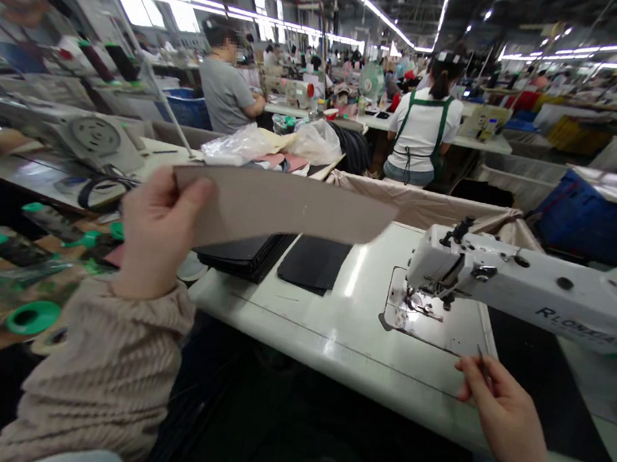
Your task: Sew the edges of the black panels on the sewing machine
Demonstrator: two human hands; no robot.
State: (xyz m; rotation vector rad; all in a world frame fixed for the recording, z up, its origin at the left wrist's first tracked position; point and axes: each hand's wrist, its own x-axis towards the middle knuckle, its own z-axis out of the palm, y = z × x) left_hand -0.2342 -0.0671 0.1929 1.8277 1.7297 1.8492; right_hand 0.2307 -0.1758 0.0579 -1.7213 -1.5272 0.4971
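My left hand [155,237] is raised at the left, pinching one end of a curved, flat grey-beige panel [294,210] between thumb and fingers. The panel stretches rightward above the table, its far end blurred. Low at the right, my right hand [512,413] is closed around a thin, dark, pointed tool [481,355]; only its tip shows, so its kind is unclear. This hand is at the table's front edge, near the white sewing machine [517,289]. Beneath the panel lie a stack of black pieces [242,254] and a smaller black pile [315,264].
The pale worktable [350,343] carries a large black sheet [550,384] beneath the machine arm. Thread cones with green bases [34,316] crowd the left. Behind the table is a cloth-lined bin [414,203]. Two people [228,84] [426,121] sit at stations farther back.
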